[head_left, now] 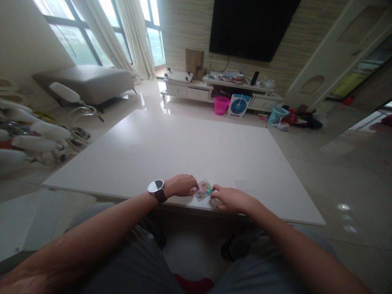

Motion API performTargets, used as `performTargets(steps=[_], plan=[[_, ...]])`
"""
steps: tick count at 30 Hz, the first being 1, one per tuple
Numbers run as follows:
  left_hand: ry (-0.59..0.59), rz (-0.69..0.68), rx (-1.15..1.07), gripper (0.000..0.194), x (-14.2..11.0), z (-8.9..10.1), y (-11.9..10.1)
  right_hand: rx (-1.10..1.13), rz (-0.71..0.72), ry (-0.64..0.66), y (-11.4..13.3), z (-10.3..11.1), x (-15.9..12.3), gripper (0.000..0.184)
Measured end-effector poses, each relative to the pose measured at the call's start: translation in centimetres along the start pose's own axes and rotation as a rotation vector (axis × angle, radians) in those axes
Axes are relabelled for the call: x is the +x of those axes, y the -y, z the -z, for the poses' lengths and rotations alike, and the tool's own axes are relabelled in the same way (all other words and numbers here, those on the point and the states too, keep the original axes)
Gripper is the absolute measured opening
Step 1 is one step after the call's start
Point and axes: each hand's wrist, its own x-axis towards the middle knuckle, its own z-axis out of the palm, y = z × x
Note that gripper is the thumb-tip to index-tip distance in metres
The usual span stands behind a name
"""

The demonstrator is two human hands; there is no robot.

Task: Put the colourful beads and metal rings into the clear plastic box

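A small clear plastic compartment box (200, 195) lies near the front edge of the white table (190, 143). Small pieces in pink, green, blue and gold tones sit in its compartments, too small to name. My left hand (182, 185), with a watch (156, 187) on the wrist, has its fingers closed at the box's left edge, by a pink spot. On the other side, my right hand (229, 199) has curved fingers held apart, close to the right edge; contact is hard to tell. Right of the box lies a thin transparent sheet or lid (244, 185).
White chairs (45, 134) crowd the left side, near a grey bench (88, 81). Beyond the table stand a low TV cabinet (199, 94), a pink basket (221, 105), a blue fan (239, 106) and a light-blue basket (277, 115). My legs are under the table's front edge.
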Motion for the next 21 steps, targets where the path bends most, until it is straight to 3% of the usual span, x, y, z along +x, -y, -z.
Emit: performTargets(steps=[21], plan=[[-0.019,0.02,-0.006,0.027,0.03,0.15,0.04,0.012,0.0,-0.004,-0.02,-0.13,0.05,0.033]])
